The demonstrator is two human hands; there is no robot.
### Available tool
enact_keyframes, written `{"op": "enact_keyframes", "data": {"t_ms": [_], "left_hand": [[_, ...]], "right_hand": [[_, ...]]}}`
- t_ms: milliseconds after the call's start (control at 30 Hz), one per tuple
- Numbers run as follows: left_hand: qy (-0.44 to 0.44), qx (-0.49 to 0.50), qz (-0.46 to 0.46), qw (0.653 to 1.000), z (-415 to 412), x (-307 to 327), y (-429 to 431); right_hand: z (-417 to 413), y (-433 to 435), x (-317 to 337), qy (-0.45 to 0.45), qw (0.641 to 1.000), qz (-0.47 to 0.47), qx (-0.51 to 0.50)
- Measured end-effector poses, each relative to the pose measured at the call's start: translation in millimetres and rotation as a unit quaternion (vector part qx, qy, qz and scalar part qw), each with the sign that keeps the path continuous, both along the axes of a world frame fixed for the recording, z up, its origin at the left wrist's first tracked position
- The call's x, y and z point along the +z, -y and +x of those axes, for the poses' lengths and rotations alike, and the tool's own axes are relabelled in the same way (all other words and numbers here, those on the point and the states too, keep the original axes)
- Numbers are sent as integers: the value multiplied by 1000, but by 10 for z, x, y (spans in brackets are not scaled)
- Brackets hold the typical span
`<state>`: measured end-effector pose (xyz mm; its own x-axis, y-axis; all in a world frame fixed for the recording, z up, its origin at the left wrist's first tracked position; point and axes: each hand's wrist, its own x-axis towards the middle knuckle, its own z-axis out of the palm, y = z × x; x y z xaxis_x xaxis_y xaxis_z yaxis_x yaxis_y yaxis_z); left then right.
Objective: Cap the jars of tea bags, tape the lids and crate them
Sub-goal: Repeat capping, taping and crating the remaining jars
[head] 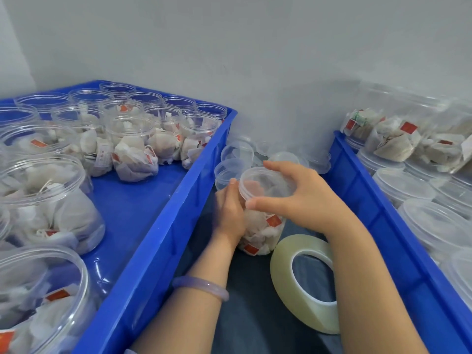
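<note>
Plain grey wall (pixel 229 47) behind, nothing fancy: left hand (pixel 228 213) grips the jar (pixel 263 227) low, right hand (pixel 304 195) curls round the lid (pixel 265 186), so I'd seat it level before twisting tight.

Right crate (pixel 370 200) cropped; jar (pixel 263 226) partly behind left hand (pixel 228 213)

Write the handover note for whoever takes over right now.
The left hand grips the jar; the right hand holds its lid on top, tightness unclear.
The tape roll lies by the right forearm, the spare lids beyond the jar.
Done: capped jars in the right crate.
Left: tape this lid, crate it, then the open jars in the left crate.
</note>
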<state>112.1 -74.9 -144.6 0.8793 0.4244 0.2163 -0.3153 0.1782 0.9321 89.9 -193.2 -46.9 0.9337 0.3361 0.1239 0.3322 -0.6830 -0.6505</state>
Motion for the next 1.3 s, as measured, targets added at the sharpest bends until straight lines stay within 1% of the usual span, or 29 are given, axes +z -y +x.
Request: {"op": "enact_keyframes", "data": {"t_ms": [33, 100, 133, 167, 200, 267, 333, 367, 400, 433, 467, 500, 533, 600, 667, 733, 800, 833, 867, 900, 933, 967, 1000, 1033, 1067, 1100, 1200, 1267, 1300], "left_hand": [[-2, 8, -1, 1000, -9, 8, 27], [9, 15, 4, 1000, -27, 0, 54], [30, 18, 2, 999, -33, 1, 64], [46, 16, -6, 999, -23, -7, 57], [47, 7, -21, 999, -15, -10, 50], [32, -40, -56, 997, 21, -24, 20], [26, -128, -89, 987, 20, 11, -13], [20, -155, -99, 983, 18, 21, -25], [9, -143, -83, 986, 17, 10, -29], [-3, -108, -38, 993, 4, 12, -12], [-18, -46, 33, 998, -26, 18, 17], [-35, 19, 107, 993, -50, 4, 47], [-48, 67, 145, 986, -65, -30, 76], [-91, 83, 141, 982, -77, -77, 112], [-117, 87, 126, 981, -65, -66, 103], [-87, 118, 92, 985, -104, 19, 78], [-50, 142, 70, 986, -118, 59, 55], [-50, 141, 75, 986, -126, 76, 51], [-54, 142, 88, 984, -136, 65, 52], [-56, 153, 102, 981, -144, 33, 54], [-60, 171, 119, 976, -163, 10, 52], [-68, 193, 132, 970, -199, -2, 55], [-74, 206, 137, 966, -259, 5, 66], [-76, 206, 142, 965, -317, 6, 77], [-72, 195, 148, 967, -391, -1, 95], [-61, 180, 158, 969, -461, -13, 116], [-17, 97, 199, 975, -691, -13, 170], [14, -26, 200, 979, -803, 0, 222], [27, -90, 209, 973, -839, 2, 246]], "right_hand": [[-23, -67, -22, 8, 998, -17, -54], [-89, -166, -25, 48, 983, -133, -115], [-98, -154, -9, 71, 973, -186, -117], [-89, -119, 20, 86, 968, -211, -105], [-76, -71, 55, 82, 971, -210, -84], [-34, 11, 62, 62, 985, -159, -27], [-15, 12, -17, 36, 998, -40, 20], [1, -13, -81, 32, 999, 24, 27], [21, -42, -149, 42, 997, 68, 19], [31, -75, -215, 60, 994, 90, -2], [33, -112, -274, 82, 991, 102, -27], [26, -154, -325, 106, 987, 107, -56], [16, -197, -369, 128, 982, 108, -86], [-39, -284, -415, 165, 972, 110, -123], [-61, -311, -426, 164, 970, 122, -130], [-93, -245, -415, 107, 978, 126, -123], [-196, -66, -440, 33, 981, 131, -141], [-262, 60, -460, 2, 982, 113, -152], [-346, 187, -479, -38, 984, 66, -161], [-428, 302, -501, -88, 983, -4, -160], [-501, 390, -529, -141, 976, -83, -146], [-564, 447, -569, -172, 965, -159, -120], [-609, 466, -609, -174, 956, -215, -94], [-630, 463, -653, -149, 957, -238, -79], [-647, 452, -680, -120, 962, -231, -76], [-660, 446, -690, -96, 971, -205, -76], [-659, 505, -703, -73, 991, -52, -100], [-677, 517, -724, -53, 992, 56, -103], [-689, 503, -718, -37, 989, 102, -100]]}}
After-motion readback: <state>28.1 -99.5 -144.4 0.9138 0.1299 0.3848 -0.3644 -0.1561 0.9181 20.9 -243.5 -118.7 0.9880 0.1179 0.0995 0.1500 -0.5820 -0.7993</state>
